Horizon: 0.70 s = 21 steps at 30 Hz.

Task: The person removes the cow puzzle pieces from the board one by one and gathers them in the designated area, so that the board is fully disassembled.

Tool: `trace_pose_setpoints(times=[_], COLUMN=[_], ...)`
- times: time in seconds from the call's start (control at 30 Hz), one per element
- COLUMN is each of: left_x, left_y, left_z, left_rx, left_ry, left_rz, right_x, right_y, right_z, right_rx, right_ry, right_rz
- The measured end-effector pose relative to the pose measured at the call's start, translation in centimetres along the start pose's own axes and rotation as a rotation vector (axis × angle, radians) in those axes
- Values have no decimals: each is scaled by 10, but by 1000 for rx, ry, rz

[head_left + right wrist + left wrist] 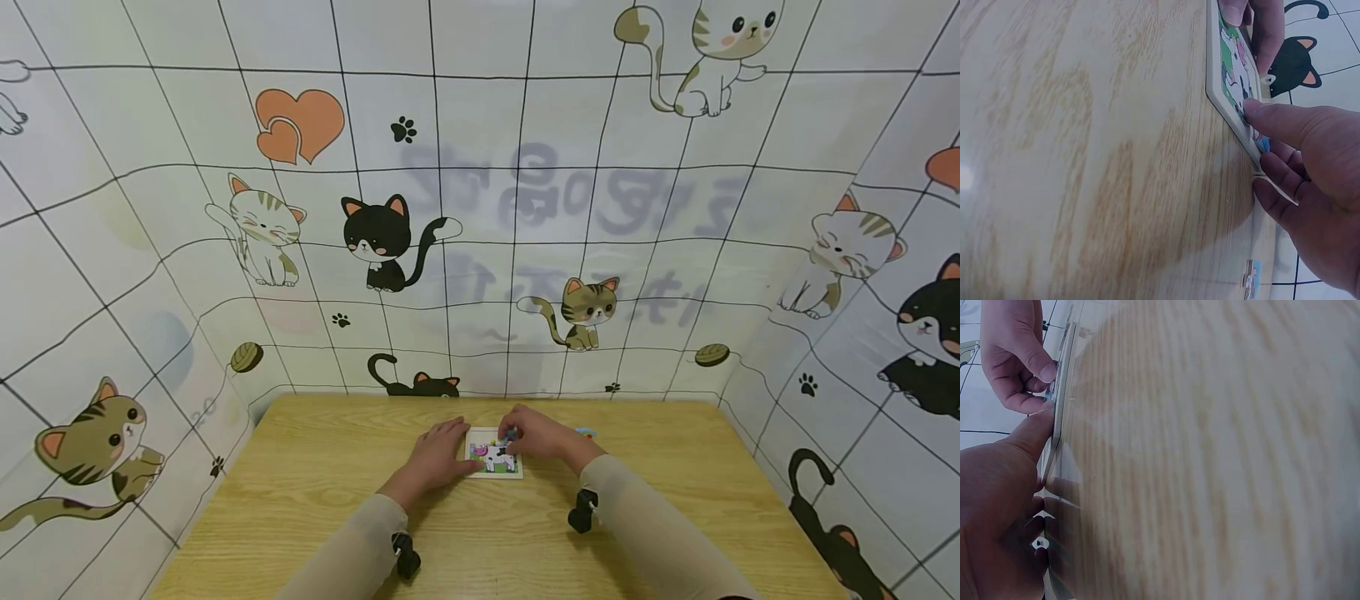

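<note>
The right hand [536, 433] is narrowed, its thumb and curled fingers pinching a blue piece [1264, 144] at the far right corner of the board [482, 434]; the fingers cover most of the piece, and I cannot tell whether it is seated. The left hand [442, 450] is spread along the board's left side, fingers fairly straight, the thumb resting on the near left corner.

The board lies flat on the table [315, 483] between the two hands, near the table's far edge. Within its pale rim is a picture on green ground: a black-and-white cow [501, 460], with a pink figure [479, 450] at its upper left. A pale strip shows along the far side of the picture.

To the right of the board, just beyond the right wrist as I look on, a small loose piece [1252, 279], partly blue, lies on the tabletop; the forearm hides some of it from above.

Beige sleeves [660, 525] cover both forearms, and a black device [582, 510] sits at each cuff. Behind and at both sides of the table hangs a white cloth [480, 200], ruled in dark lines and printed with cats, paw prints and hearts.
</note>
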<state>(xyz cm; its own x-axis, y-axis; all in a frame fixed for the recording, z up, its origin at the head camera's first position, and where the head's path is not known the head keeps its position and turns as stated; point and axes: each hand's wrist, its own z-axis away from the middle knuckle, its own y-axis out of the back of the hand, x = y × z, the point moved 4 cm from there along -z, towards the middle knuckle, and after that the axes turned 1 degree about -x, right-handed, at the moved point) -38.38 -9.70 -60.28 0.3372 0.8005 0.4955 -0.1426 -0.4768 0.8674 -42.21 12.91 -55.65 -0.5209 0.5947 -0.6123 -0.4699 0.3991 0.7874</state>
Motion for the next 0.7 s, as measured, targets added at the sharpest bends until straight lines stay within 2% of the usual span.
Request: trace_pose_setpoints(times=[0.2, 0.47, 0.7], left_x=[5, -7, -4], left_y=[4, -5, -3], left_z=[2, -4, -3], left_rx=[-10, 4, -12], left_ry=[-4, -5, 7], left_rz=[-11, 12, -7], right_x=[2, 6, 9], right_y=[0, -1, -2], right_z=[0, -1, 1], right_rx=[21, 43, 52], right_ry=[-2, 7, -37], right_rz=[-8, 10, -1])
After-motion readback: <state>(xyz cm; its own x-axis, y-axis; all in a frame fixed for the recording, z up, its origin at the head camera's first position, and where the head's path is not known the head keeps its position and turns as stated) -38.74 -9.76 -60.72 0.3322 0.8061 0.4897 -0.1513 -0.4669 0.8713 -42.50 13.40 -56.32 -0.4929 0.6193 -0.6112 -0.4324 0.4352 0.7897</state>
